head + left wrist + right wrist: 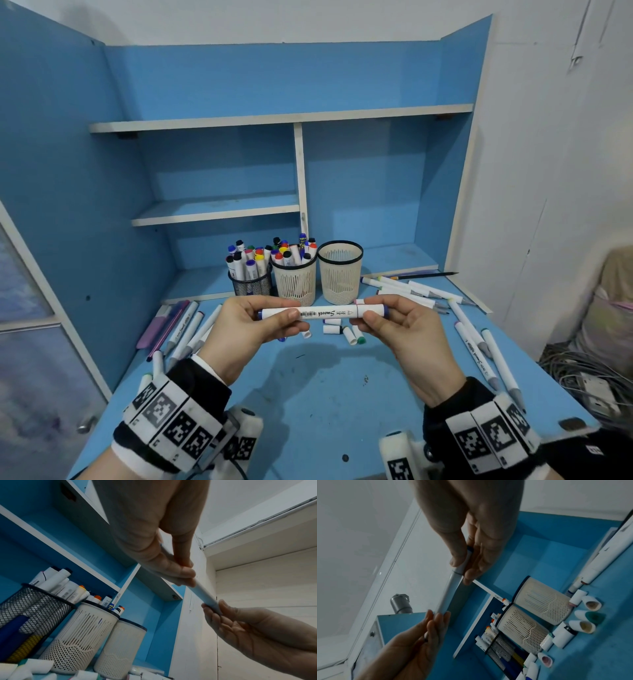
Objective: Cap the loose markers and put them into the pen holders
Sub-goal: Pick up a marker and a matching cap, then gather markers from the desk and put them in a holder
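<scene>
A person holds one white marker level in both hands above a blue table.

The table sits inside a blue shelf unit against white walls. The marker's long axis runs left to right, a blue cap at each end; the left hand pinches its left end, the right hand pinches the right cap, fingers curled round it. Behind stand a black mesh holder and a cream holder, both full, and a second cream holder. Uncapped markers and loose caps lie around. Only the right wrist view looks into the open caps.
</scene>
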Demonstrator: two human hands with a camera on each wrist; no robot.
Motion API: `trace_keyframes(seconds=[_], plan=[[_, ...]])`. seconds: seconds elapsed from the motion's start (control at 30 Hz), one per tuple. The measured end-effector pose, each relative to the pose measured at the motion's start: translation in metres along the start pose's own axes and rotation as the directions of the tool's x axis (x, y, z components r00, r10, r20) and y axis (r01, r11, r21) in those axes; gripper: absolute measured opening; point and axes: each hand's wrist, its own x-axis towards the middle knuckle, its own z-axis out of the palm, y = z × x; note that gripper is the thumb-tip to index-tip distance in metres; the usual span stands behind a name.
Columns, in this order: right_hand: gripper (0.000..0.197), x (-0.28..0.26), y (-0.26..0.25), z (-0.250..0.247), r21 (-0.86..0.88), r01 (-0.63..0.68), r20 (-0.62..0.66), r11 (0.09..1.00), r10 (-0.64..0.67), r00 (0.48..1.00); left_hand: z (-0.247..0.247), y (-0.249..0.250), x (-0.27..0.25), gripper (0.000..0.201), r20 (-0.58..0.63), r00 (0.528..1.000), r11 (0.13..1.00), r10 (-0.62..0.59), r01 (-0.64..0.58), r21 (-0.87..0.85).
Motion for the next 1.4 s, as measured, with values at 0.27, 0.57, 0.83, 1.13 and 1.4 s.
trace_keyframes(seconds=[0.27,0.57,0.83,1.13,1.4], plan=[[0.013,0.003,-0.002,-0.001,-0.068,-0.077,0.130,0.995,0.086,0.988,-0.001,0.009,-0.005,0.011,-0.024,0.998,0.996,0.066,-0.064,0.062],[0.018,0.013,-0.007,0.026,-0.625,0.289,0.453,0.725,0.036,0.891,0.004,0.036,0.004,0.025,0.004,0.987,0.940,0.164,-0.157,0.302],[0.028,0.049,0.012,0.042,-0.712,0.246,0.339,0.658,0.016,0.941,-0.071,0.014,0.023,0.021,-0.132,0.987,0.606,0.096,0.047,0.794],[0.035,0.090,-0.008,0.069,-0.717,0.401,0.326,0.571,-0.234,0.916,-0.154,-0.030,0.004,0.024,-0.458,0.847,0.227,-0.270,0.519,0.824],[0.025,0.136,-0.002,0.071,-0.720,0.416,0.211,0.555,-0.396,0.894,-0.169,-0.044,0.002,0.036,-0.514,0.813,0.282,-0.272,0.578,0.766]])
